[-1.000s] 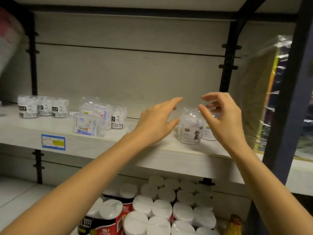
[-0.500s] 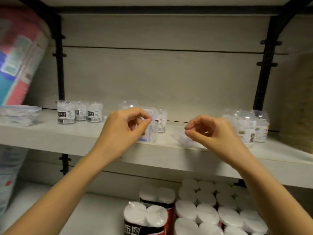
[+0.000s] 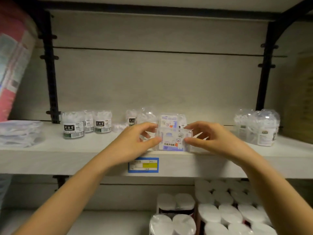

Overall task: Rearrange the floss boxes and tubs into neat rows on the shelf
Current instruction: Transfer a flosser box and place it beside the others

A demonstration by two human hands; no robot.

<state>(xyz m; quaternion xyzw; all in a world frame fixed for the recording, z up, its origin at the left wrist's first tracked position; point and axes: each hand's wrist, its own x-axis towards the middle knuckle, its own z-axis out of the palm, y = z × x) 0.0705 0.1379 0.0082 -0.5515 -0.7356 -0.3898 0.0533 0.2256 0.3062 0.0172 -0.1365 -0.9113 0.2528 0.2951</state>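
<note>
A clear floss box (image 3: pixel 173 141) with a white and purple label stands at the front edge of the pale shelf (image 3: pixel 67 158). My left hand (image 3: pixel 135 139) pinches its left side and my right hand (image 3: pixel 208 138) pinches its right side. A second, similar floss box (image 3: pixel 169 120) stands right behind it. Three black-labelled floss tubs (image 3: pixel 73 125) stand in a row to the left. Clear tubs (image 3: pixel 145 116) stand behind my left hand, partly hidden. More clear tubs (image 3: pixel 259 128) cluster at the right.
A blue and yellow price tag (image 3: pixel 143 165) is stuck on the shelf's front edge. Flat clear packs (image 3: pixel 18 133) lie at the far left. Toilet paper packs (image 3: pixel 220 212) fill the lower shelf. Black uprights (image 3: pixel 50 73) flank the bay.
The view has shifted left and closer. Both hands moved in from either side and took hold of the front floss box, which stands at the shelf's front edge.
</note>
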